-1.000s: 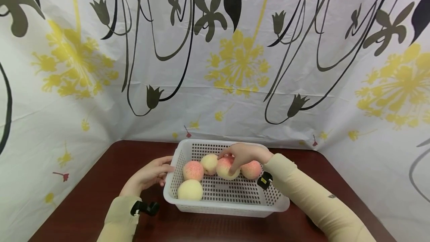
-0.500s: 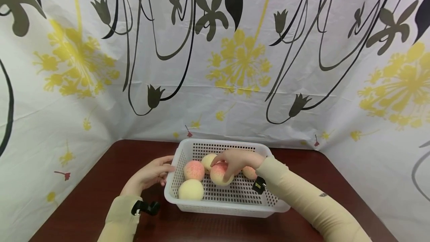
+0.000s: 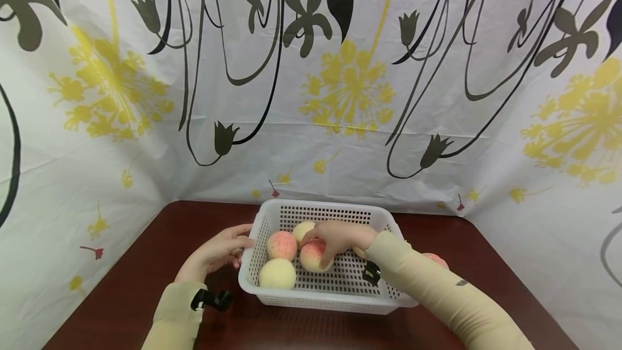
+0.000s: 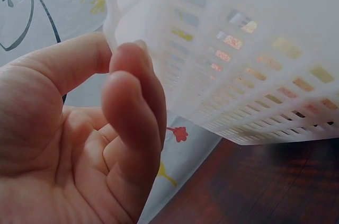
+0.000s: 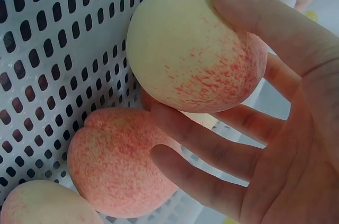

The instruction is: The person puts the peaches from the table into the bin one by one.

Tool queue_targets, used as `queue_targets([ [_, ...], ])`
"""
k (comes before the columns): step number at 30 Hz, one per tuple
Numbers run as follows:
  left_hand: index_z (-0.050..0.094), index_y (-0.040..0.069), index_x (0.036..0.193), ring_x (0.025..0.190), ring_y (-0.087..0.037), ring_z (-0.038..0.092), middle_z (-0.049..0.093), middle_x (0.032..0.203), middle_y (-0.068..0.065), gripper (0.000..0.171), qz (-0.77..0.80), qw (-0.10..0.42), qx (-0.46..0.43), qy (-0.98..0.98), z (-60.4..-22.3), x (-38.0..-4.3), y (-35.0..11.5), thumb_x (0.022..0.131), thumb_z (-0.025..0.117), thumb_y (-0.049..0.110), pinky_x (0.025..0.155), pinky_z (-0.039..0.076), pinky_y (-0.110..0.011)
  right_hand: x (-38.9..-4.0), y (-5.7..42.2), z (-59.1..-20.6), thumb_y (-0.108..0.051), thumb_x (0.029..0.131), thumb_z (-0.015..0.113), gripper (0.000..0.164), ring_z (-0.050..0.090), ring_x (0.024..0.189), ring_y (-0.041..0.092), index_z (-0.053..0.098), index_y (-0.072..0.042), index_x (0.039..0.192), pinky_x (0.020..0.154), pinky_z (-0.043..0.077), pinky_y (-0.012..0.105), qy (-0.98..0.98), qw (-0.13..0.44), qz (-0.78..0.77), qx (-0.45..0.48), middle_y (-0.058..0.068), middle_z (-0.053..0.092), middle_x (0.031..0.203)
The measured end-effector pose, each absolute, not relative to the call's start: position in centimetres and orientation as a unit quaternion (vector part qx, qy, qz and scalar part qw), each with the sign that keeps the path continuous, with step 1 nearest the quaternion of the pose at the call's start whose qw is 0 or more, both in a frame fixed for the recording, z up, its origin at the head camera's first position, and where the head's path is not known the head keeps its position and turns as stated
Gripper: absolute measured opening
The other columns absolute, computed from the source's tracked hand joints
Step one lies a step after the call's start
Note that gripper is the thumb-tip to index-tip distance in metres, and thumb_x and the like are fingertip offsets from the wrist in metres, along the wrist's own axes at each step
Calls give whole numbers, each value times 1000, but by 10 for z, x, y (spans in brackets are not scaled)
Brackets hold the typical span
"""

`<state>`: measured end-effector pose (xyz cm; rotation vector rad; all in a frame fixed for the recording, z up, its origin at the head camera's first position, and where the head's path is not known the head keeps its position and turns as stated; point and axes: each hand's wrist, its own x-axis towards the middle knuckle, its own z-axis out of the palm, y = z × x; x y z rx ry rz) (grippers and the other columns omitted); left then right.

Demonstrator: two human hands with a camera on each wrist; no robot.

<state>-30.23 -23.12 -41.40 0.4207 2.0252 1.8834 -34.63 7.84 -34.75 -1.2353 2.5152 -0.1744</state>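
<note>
the right hand (image 3: 337, 235) pinches a peach (image 3: 311, 257) inside the basket (image 3: 335, 297); three more peaches (image 3: 282, 246) sit left and behind; the left hand (image 3: 218, 248) grips the rim (image 3: 247, 263); the right sleeve (image 3: 432, 280) partly hides two others (image 3: 435, 260).

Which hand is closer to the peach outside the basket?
Right. The right hand is inside the basket, left of that peach; the left hand is farther left, at the rim.
</note>
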Motion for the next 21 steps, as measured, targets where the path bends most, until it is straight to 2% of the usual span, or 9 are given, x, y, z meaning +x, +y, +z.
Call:
queue_targets([
  [8, 25, -2, 150, 50, -8, 51, 67, 94, -17, 66, 663, 170, 145, 714, -413, -302, -231, 97, 58, 17, 47, 49, -23, -346, 76, -353, -11, 64, 83, 65, 51, 96, 7, 66, -23, 125, 87, 43, 27, 876, 158, -45, -453, -10, 60, 109],
  [16, 27, -2, 150, 50, -8, 51, 67, 96, -19, 64, 663, 173, 140, 714, -415, -303, -232, 97, 58, 16, 48, 49, -23, -343, 72, -356, -17, 65, 85, 67, 48, 78, 9, 64, -32, 127, 69, 43, 25, 880, 134, -19, -456, -8, 48, 99],
  [21, 28, -2, 150, 50, -8, 51, 67, 97, -18, 63, 662, 173, 143, 715, -414, -304, -232, 97, 57, 16, 49, 49, -23, -344, 71, -357, -18, 64, 85, 68, 49, 79, 7, 64, -35, 126, 67, 43, 26, 876, 125, -9, -465, -11, 48, 103],
])
